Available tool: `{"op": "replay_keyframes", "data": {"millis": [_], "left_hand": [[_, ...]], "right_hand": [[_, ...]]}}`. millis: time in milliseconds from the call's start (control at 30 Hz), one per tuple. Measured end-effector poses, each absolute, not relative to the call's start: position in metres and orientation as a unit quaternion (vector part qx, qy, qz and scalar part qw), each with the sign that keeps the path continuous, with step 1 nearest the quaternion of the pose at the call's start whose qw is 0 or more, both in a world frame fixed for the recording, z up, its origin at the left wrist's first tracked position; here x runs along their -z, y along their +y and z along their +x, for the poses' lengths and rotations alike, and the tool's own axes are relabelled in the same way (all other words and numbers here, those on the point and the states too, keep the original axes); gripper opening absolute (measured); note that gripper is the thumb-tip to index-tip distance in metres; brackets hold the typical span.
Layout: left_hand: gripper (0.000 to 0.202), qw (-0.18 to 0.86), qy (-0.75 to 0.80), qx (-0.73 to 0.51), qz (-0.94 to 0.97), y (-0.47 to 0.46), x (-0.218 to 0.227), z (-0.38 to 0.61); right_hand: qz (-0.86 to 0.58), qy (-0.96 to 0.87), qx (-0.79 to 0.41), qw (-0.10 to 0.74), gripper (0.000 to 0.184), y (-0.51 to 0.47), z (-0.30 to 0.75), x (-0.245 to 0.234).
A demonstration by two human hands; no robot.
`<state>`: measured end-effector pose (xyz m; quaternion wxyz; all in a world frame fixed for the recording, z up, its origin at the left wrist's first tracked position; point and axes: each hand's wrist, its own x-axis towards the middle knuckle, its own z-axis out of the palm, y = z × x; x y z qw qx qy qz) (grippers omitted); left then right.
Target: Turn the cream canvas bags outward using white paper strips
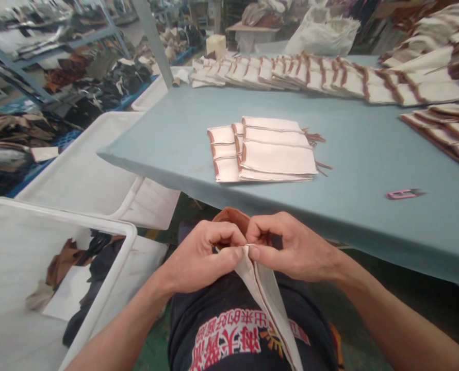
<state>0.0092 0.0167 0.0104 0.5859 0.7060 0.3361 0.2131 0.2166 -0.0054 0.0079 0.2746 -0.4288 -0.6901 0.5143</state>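
Both hands pinch the top edge of a cream fabric piece (pixel 268 293) with brown trim, held over my lap just below the table edge. My left hand (pixel 202 255) is closed on its left corner, thumb against the cloth. My right hand (pixel 287 247) is closed on the right corner, thumbs nearly touching. The cloth hangs down across my dark printed shirt. A brown lining shows behind my fingers. On the blue-grey table (pixel 369 154) ahead lies a small stack of finished cream pieces (pixel 264 149).
A long overlapping row of cream-and-brown pieces (pixel 322 74) runs along the table's far side, more at the right edge (pixel 446 129). Pink snips (pixel 403 194) lie on the right. White bins (pixel 28 247) with fabric scraps stand left. Shelves of material fill the background.
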Motion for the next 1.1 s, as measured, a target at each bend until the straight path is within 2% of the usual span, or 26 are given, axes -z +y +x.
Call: {"op": "replay_keyframes", "data": {"millis": [400, 633, 767, 900, 1100], "left_hand": [[0.024, 0.674, 0.264, -0.213, 0.656, 0.015, -0.002, 0.008], [0.034, 0.669, 0.275, -0.201, 0.660, 0.013, -0.005, 0.010], [0.028, 0.691, 0.306, -0.198, 0.624, 0.010, -0.004, 0.013], [0.025, 0.666, 0.340, -0.208, 0.630, 0.011, 0.000, 0.010], [0.015, 0.641, 0.366, -0.155, 0.657, 0.014, 0.002, 0.003]], "right_hand": [[-0.429, -0.659, -0.562, 0.257, 0.024, -0.004, 0.216, -0.011], [-0.417, -0.674, -0.566, 0.227, 0.026, 0.000, 0.225, -0.011], [-0.413, -0.690, -0.552, 0.222, 0.030, 0.004, 0.225, -0.011], [-0.394, -0.703, -0.545, 0.231, 0.035, 0.008, 0.221, -0.009], [-0.403, -0.757, -0.468, 0.212, 0.029, 0.012, 0.214, -0.005]]}}
